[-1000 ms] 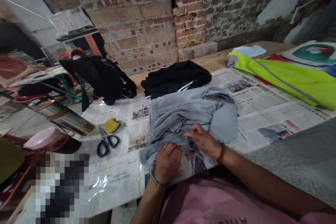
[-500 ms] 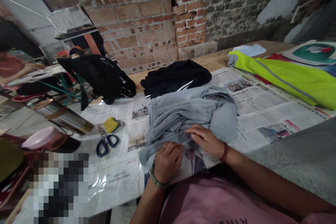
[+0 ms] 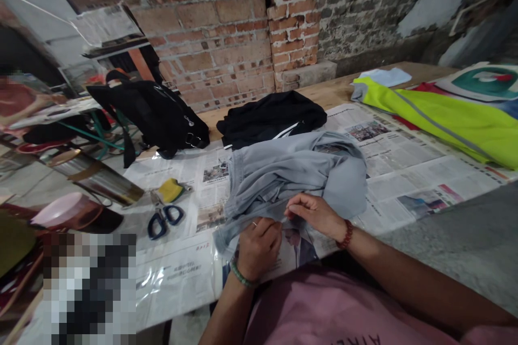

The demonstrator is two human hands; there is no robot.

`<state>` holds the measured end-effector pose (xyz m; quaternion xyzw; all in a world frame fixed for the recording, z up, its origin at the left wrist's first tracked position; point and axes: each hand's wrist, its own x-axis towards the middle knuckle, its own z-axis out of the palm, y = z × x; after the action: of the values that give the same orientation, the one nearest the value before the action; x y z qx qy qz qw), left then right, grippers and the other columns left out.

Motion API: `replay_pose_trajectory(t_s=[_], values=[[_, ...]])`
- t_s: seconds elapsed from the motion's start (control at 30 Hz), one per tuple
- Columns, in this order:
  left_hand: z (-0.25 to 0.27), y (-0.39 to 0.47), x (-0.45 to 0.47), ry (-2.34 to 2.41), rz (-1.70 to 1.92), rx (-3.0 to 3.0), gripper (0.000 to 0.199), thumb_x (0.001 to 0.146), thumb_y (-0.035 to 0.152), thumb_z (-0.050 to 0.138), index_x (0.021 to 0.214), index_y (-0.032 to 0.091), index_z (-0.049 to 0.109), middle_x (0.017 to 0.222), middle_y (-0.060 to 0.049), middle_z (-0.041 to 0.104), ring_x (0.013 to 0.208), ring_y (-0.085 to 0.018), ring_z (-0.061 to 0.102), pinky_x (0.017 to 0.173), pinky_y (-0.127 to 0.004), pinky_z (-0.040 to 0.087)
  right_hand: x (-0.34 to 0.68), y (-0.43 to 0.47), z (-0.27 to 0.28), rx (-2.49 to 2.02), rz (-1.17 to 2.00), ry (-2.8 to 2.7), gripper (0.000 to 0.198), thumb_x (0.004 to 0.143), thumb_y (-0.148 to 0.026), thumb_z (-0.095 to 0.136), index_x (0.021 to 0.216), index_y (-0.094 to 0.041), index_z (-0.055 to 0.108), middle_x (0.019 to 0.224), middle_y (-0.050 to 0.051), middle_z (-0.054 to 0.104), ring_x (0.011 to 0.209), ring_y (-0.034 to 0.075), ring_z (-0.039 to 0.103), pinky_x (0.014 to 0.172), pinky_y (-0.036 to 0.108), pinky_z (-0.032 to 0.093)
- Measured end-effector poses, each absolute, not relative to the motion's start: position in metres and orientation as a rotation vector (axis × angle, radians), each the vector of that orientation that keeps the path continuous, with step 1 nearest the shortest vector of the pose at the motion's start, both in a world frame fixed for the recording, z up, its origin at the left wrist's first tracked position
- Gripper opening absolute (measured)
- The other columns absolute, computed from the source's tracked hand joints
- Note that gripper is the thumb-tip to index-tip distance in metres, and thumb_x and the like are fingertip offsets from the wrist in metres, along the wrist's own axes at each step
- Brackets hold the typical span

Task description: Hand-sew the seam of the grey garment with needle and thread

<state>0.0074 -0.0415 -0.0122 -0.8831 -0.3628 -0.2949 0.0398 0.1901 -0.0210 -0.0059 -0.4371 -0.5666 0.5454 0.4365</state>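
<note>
A crumpled grey garment point(image 3: 279, 172) lies in front of me on the newspaper-covered table. My left hand point(image 3: 259, 245), with a ring and a green bead bracelet, is closed on the garment's near edge. Just right of it, my right hand point(image 3: 318, 216), wearing a reddish bracelet, has its thumb and forefinger pinched together close to the left fingertips. Whatever lies in that pinch is too small to make out. Blue-handled scissors point(image 3: 165, 221) rest to the left of the garment, beside a yellow pad point(image 3: 170, 190).
Behind the garment are a black garment point(image 3: 271, 118) and a black bag point(image 3: 156, 116). A steel flask point(image 3: 97, 175) and a cup point(image 3: 76, 213) stand at left. On the right lie a neon-yellow garment point(image 3: 445, 124) and an iron point(image 3: 481, 82). Another person point(image 3: 20, 102) sits far left.
My right hand's fingers have gone from stretched out over the cloth to pinched together near the left fingertips. The left hand has kept its place on the garment.
</note>
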Motion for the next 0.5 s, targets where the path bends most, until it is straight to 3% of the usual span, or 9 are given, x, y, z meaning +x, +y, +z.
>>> replay_pose_trajectory(t_s=[0.5], values=[[-0.0111,-0.0414,0.0087,-1.106,-0.909,-2.690,0.013,0.076,0.012,0.053,0.082,0.019,0.063,0.075,-0.003,0.063,0.068,-0.014,0.057,0.061,-0.026,0.047,0.1898,-0.0208,-0.0073,-1.156,1.194,-1.615,0.012,0.076,-0.024,0.053,0.074,-0.017,0.063,0.069,0.000,0.063,0.066,0.012,0.056,0.062,0.022,0.043]])
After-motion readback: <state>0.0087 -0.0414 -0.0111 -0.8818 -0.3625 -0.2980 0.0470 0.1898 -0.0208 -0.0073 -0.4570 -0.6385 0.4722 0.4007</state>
